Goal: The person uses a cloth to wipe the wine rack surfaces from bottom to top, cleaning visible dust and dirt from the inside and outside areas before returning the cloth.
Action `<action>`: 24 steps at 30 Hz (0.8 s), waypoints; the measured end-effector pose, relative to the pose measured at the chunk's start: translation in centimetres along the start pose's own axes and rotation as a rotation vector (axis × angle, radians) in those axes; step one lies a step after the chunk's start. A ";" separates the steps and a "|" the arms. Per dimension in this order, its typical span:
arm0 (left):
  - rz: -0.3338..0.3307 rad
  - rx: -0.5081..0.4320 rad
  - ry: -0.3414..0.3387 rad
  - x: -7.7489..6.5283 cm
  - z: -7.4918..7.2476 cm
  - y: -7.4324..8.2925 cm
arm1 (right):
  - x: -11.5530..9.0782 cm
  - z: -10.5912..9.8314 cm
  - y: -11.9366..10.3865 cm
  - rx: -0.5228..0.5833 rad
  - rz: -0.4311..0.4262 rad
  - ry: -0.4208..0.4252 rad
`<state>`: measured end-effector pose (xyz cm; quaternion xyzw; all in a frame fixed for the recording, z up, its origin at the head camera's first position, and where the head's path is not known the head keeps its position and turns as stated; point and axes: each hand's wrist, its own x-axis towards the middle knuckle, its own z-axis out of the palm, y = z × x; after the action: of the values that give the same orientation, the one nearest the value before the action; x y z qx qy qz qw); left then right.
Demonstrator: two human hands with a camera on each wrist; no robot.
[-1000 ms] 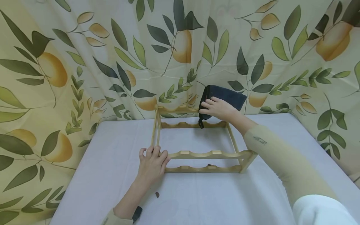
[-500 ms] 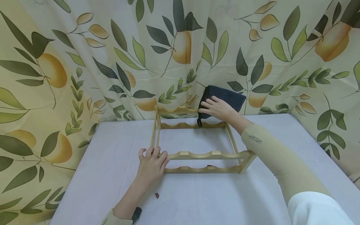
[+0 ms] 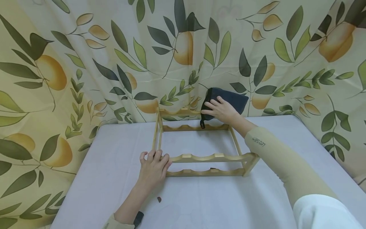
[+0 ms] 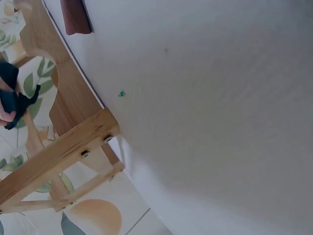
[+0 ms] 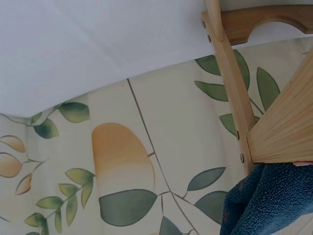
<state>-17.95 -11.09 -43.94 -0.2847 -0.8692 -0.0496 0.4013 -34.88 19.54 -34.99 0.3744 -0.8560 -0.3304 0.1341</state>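
Observation:
A pale wooden rack (image 3: 217,157) with scalloped rails stands on a white-covered table. My left hand (image 3: 153,168) grips its near left corner, fingers curled over the wood. At the far top rail, my right hand (image 3: 222,111) holds a dark blue cloth (image 3: 234,99) against the rail, and part of the cloth hangs down with a small loop. In the right wrist view the cloth (image 5: 274,200) has a fluffy, towel-like surface and wraps the rail's end. The left wrist view shows the rack's corner (image 4: 105,125) with screws, and the cloth (image 4: 10,76) beyond.
A small brown scrap (image 3: 159,199) lies on the tablecloth (image 3: 217,203) in front of the rack. A green speck (image 4: 122,93) shows in the left wrist view. Behind the table's far edge hangs a fruit-and-leaf patterned curtain (image 3: 125,19).
My right hand and the cloth have shifted slightly left along the far rail. My left hand keeps its hold on the rack, which stays in place.

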 end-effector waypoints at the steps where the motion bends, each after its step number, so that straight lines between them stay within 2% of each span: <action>1: -0.002 0.004 0.003 0.0 0.0 0.0 | 0.0 0.0 0.0 0.005 0.004 -0.004; 7: -0.011 0.031 0.027 0.0 0.1 0.1 | 0.0 -0.3 -0.1 0.068 0.021 -0.042; 13: -0.020 0.036 0.041 -0.1 0.2 0.2 | -0.1 -0.6 -0.2 0.125 0.013 -0.039; 20: -0.024 0.020 0.037 -0.1 0.1 0.2 | -0.7 -0.6 0.1 0.140 -0.006 -0.021; 24: -0.026 0.020 0.027 -0.1 0.1 0.2 | -1.1 -0.4 0.3 0.141 -0.001 -0.038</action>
<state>-17.92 -10.95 -44.10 -0.2688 -0.8677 -0.0501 0.4151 -34.14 20.30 -34.47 0.3768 -0.8795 -0.2762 0.0907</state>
